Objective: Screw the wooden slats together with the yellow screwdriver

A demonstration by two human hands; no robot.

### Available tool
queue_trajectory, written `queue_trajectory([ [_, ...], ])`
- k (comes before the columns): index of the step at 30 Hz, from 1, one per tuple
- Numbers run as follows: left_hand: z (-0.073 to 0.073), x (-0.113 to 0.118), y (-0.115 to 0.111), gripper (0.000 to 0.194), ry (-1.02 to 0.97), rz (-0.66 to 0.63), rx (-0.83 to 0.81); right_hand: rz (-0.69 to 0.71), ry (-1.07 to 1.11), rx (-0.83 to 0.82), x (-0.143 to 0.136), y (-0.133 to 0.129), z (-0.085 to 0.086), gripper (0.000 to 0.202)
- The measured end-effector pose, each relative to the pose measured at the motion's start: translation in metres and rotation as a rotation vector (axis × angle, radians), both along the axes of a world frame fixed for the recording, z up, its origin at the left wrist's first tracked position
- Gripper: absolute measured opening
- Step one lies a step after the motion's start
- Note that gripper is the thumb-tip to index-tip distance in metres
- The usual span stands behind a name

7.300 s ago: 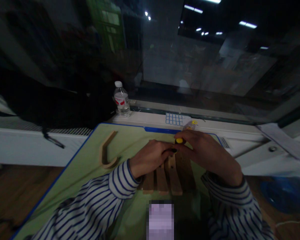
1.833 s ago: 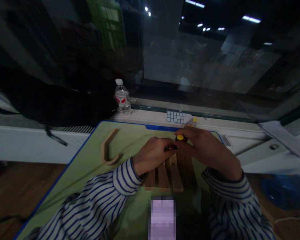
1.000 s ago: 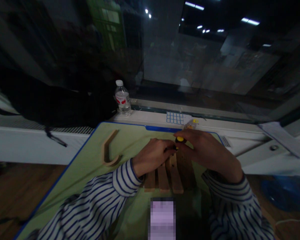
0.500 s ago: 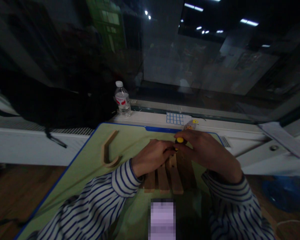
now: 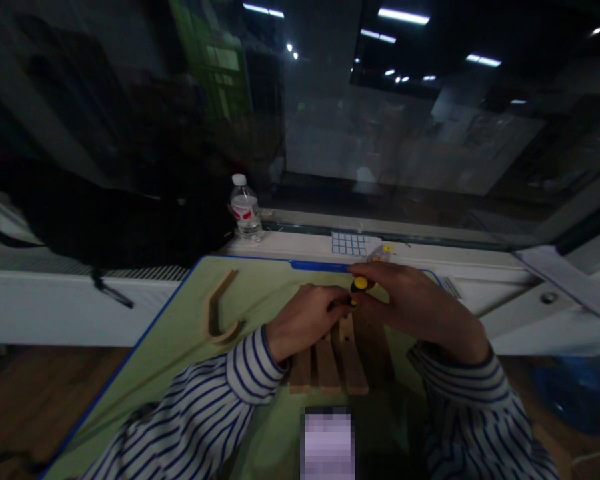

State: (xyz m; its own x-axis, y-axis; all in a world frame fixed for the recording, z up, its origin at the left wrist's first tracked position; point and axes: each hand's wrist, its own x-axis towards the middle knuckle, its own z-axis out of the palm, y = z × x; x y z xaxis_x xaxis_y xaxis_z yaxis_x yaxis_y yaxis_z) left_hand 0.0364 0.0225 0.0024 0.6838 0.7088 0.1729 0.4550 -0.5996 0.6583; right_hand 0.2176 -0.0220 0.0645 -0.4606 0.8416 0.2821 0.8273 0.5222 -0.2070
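My right hand (image 5: 420,307) is closed round the yellow-and-black handle of a screwdriver (image 5: 361,285), its yellow end facing up. Right beside it, my left hand (image 5: 303,319) has thumb and forefinger pinched together at the screwdriver's lower part; what they grip is hidden. Under both hands lie several wooden slats (image 5: 356,373), side by side on a darker wooden board (image 5: 377,347). Small dark holes show in the slats near my left fingertips. A hook-shaped bent wooden strip (image 5: 212,313) rests on the table, left of my left hand.
The pale green table (image 5: 180,333) has a blue edge and stands against a windowsill. On the sill are a water bottle (image 5: 247,212), a blue-gridded sheet (image 5: 349,244) and a small plastic bag (image 5: 379,254). A black bag (image 5: 105,220) lies left. A pixelated block (image 5: 327,443) covers the near table.
The whole view has shifted, so the scene sits slightly lower. Both hands stay at the same spot over the slats, and the screwdriver handle appears slightly tilted compared with before.
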Motion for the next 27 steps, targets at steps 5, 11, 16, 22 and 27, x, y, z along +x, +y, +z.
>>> queue_trajectory([
  [5,0.0021,-0.0007,-0.0007,0.020,0.005,-0.014,0.043,0.054,0.014,0.007,0.0055,-0.0010,-0.0006,0.040],
  [11,-0.0007,-0.0003,0.0022,0.019,-0.009,-0.023,0.071,0.041,-0.027,-0.014,0.0036,0.0017,0.0000,0.034],
  [16,0.0001,-0.0014,0.0051,0.020,-0.008,-0.049,0.082,0.033,-0.051,-0.012,0.0010,0.0011,0.0035,0.031],
  [22,0.0049,-0.0041,0.0082,0.022,-0.002,-0.020,0.078,0.061,-0.047,-0.012,0.0022,0.0032,0.0037,0.026],
  [27,0.0035,-0.0015,0.0070,0.021,0.006,0.008,0.070,0.047,-0.054,0.002,0.0032,0.0055,0.0015,0.021],
])
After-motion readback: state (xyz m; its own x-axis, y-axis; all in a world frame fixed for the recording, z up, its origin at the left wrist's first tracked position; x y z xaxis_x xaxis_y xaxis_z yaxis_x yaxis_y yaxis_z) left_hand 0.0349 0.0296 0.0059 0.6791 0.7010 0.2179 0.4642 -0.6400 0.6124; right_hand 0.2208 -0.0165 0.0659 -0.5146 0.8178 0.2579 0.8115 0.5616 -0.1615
